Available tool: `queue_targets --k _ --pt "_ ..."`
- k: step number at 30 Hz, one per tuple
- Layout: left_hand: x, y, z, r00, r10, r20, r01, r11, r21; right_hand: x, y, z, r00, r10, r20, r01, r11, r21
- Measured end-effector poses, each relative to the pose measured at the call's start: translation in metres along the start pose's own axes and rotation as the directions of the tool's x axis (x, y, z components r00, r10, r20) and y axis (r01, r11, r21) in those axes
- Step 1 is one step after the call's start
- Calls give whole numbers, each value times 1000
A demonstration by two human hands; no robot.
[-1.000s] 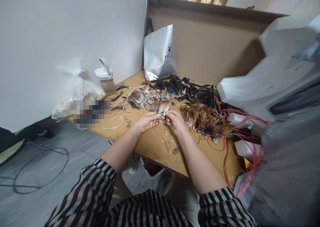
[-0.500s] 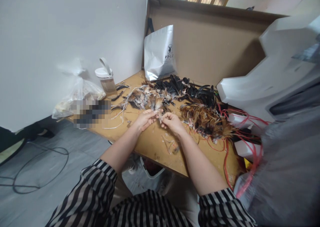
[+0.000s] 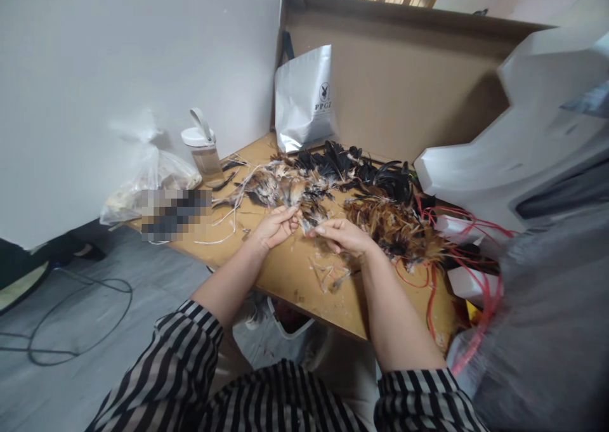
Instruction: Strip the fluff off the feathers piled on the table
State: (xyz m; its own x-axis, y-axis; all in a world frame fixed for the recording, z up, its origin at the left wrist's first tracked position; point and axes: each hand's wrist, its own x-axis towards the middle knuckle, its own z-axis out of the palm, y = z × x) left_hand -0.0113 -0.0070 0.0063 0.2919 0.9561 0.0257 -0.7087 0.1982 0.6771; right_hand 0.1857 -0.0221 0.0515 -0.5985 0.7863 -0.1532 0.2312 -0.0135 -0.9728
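Observation:
Above the front part of the wooden table, my left hand (image 3: 278, 227) is closed, thumb and fingertips pinched at a small tuft of brown feathers (image 3: 311, 215) with pale fluff at its base. A short gap away, my right hand (image 3: 346, 236) is also closed in a pinch; what lies between its fingertips is too blurred to make out. Behind my hands spreads a pile of tan and grey feathers (image 3: 271, 184), with black feathers (image 3: 333, 162) beyond it. A heap of golden-brown feathers (image 3: 392, 226) lies to the right. Loose feather scraps (image 3: 328, 273) lie below my right hand.
A lidded drink bottle (image 3: 202, 153) and a knotted plastic bag (image 3: 152, 181) stand at the left. Behind the feathers are a silver pouch (image 3: 304, 102) and a cardboard panel (image 3: 409, 83). Red strings (image 3: 431, 299) and white foam pieces (image 3: 471, 283) crowd the right side.
My right hand has moved away to the right from my left hand, opening a gap between them. My left hand has hardly moved.

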Motion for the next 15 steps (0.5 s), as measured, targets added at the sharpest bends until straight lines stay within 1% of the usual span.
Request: queue_targets --k 2,3,6,9,12,14,15 --pt "-1 -1 1 1000 -8 24 7 999 37 9 4 7 996 -32 -82 43 990 133" --pt "-1 -2 1 999 -15 39 12 998 56 13 6 11 996 -22 -90 39 979 199" --pt "-2 -3 3 996 -40 80 30 993 118 24 12 21 1000 20 -23 -11 939 343" --pt "-3 -3 3 995 -37 95 24 991 135 28 15 27 999 36 29 -45 904 425" --pt "-1 -5 1 994 -16 108 3 993 114 28 16 28 998 51 34 -61 870 489" --pt "1 -6 0 997 5 82 -14 994 106 29 15 27 999 50 -7 -38 844 535" --pt "2 -6 -1 998 16 53 -21 994 106 29 15 26 998 40 -49 -6 829 559"
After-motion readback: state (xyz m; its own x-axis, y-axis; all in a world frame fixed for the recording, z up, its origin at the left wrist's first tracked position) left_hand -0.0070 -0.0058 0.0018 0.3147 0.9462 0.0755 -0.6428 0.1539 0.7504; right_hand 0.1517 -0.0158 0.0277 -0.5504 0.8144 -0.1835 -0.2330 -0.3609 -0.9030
